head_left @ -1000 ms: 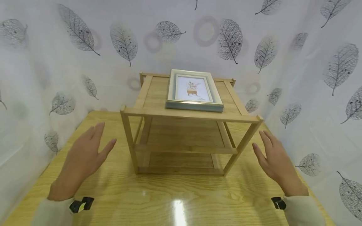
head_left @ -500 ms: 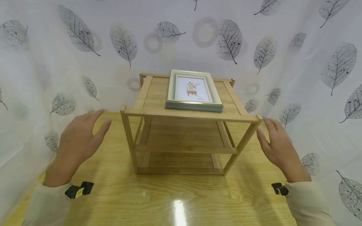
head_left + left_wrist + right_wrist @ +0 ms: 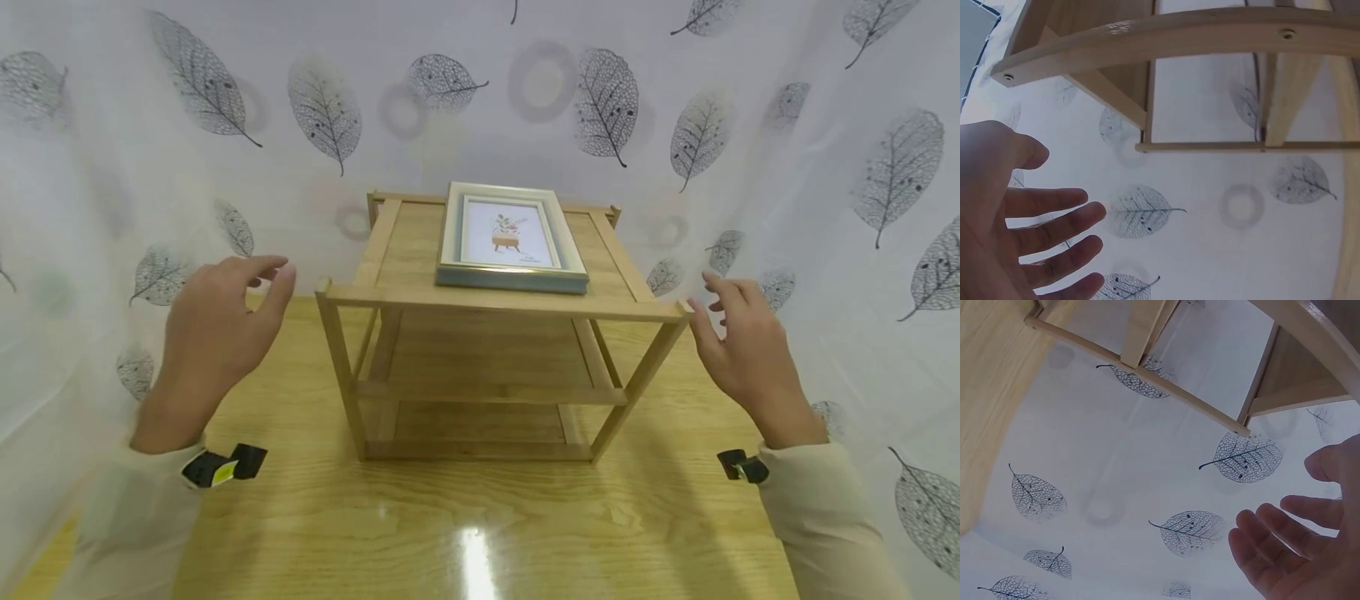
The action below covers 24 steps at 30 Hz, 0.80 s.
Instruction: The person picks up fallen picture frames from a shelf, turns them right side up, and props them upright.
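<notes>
A three-tier wooden shelf rack [image 3: 480, 303] stands on the table, its upper board level with both hands in the head view. On that board lies a picture frame [image 3: 513, 237], face up, with cream and blue-grey edges around a potted-plant print. My left hand [image 3: 225, 321] hovers left of the rack, fingers loosely bent and holding nothing; the left wrist view shows its spread fingers [image 3: 1060, 228] apart from the wood. My right hand [image 3: 746, 354] is by the rack's front right corner, its thumb tip right at the post top. Its fingers [image 3: 1272, 544] are relaxed and hold nothing.
The wood-grain table [image 3: 420, 517] spreads in front of and beside the rack. A white curtain [image 3: 465, 142] printed with grey leaves hangs behind and along both sides, near each arm. Each wrist carries a small black device [image 3: 225, 467].
Both hands have risen from beside the rack's lower part to about its top board. Their fingers bend more now, and the right hand has come close to the corner post. Rack and frame stay put.
</notes>
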Motion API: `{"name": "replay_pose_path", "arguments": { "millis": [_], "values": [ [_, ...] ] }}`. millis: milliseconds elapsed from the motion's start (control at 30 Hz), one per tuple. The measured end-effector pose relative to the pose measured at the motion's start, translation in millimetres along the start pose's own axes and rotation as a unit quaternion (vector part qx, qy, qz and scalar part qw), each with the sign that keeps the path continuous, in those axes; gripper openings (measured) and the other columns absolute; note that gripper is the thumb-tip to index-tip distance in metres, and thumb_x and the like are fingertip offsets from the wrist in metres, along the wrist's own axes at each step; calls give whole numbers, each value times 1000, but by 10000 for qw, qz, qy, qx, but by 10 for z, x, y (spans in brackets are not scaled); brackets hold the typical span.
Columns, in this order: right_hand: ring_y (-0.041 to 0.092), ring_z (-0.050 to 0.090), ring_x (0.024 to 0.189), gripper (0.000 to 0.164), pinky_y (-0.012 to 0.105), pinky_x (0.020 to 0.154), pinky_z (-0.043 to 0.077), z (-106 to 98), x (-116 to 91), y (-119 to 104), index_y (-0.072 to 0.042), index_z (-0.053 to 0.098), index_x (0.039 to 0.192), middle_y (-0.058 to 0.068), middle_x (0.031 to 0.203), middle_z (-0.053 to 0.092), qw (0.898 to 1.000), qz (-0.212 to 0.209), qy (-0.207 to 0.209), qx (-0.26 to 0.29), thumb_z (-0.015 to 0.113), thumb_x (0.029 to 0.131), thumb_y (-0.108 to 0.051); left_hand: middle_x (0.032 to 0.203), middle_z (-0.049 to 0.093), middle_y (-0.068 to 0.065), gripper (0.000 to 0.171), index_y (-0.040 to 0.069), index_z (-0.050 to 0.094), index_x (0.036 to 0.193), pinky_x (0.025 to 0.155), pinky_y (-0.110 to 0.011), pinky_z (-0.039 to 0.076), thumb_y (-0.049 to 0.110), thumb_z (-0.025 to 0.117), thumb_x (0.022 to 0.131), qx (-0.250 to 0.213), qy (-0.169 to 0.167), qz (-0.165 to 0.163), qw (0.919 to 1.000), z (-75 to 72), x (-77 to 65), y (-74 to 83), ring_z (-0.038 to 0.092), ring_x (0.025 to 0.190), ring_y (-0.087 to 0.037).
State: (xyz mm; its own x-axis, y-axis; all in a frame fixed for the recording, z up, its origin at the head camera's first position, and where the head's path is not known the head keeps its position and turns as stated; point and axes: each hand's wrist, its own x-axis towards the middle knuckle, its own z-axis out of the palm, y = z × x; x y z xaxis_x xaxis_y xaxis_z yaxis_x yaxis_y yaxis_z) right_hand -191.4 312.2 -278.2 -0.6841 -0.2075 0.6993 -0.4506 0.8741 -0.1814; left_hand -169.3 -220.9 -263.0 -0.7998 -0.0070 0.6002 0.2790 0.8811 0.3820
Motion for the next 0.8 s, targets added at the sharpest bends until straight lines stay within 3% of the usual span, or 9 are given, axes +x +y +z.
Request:
{"name": "replay_pose_path", "arguments": {
  "millis": [300, 567, 800],
  "values": [
    [38, 60, 84, 36, 35, 67, 39, -84, 269, -150, 7, 60, 133, 28, 112, 61, 9995, 45, 279, 135, 59, 99, -7, 105, 72, -20, 42, 2, 72, 119, 80, -58, 44, 35, 50, 104, -224, 357, 123, 9990, -46, 204, 223, 60, 96, -40],
    [37, 63, 81, 31, 23, 68, 36, -150, 500, -309, 6, 67, 124, 26, 104, 66, 9984, -15, 496, 253, 60, 98, -9, 105, 72, -19, 44, 2, 73, 119, 83, -55, 43, 35, 49, 104, -284, 304, 148, 9990, -103, 338, 408, 60, 97, -38],
    [36, 65, 84, 33, 17, 69, 36, -209, 654, -455, 4, 68, 125, 24, 105, 68, 9986, 252, 238, 399, 59, 99, -15, 105, 75, -14, 44, 7, 74, 119, 79, -53, 41, 41, 49, 103, -352, 104, 31, 9993, -129, 438, 584, 56, 103, -39]
  ]
}}
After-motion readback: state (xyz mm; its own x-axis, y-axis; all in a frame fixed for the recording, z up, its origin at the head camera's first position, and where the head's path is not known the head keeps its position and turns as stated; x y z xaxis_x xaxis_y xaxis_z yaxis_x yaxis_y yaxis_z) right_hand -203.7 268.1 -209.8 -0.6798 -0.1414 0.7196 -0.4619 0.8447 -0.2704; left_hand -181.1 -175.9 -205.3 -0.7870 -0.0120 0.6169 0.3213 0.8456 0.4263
